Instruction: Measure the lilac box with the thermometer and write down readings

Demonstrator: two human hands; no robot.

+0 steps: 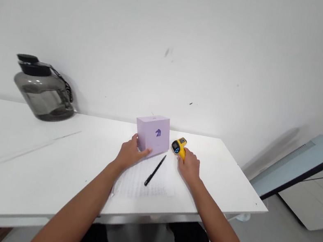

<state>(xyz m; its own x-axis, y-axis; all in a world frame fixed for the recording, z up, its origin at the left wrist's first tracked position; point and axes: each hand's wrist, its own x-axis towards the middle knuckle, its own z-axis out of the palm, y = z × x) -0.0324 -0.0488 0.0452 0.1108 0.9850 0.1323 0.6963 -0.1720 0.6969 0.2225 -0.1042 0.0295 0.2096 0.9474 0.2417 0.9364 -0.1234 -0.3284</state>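
Note:
My left hand (131,152) grips the lower left corner of a lilac box (155,136), its thumb across the front face. A dark horse-head mark shows on that face, and the box looks slightly tilted. In my right hand (190,166) is a yellow and black infrared thermometer (180,146), held by its handle. Its small screen and blue buttons face me. Between my forearms a black pen (155,171) lies slantwise on a sheet of paper (138,183) covered with faint writing.
A large grey see-through water jug (47,94) with a black lid stands at the table's left rear. White wall (174,48) rises behind the white table (31,169). Beyond the right edge leans a pale blue panel with a black rim (307,163).

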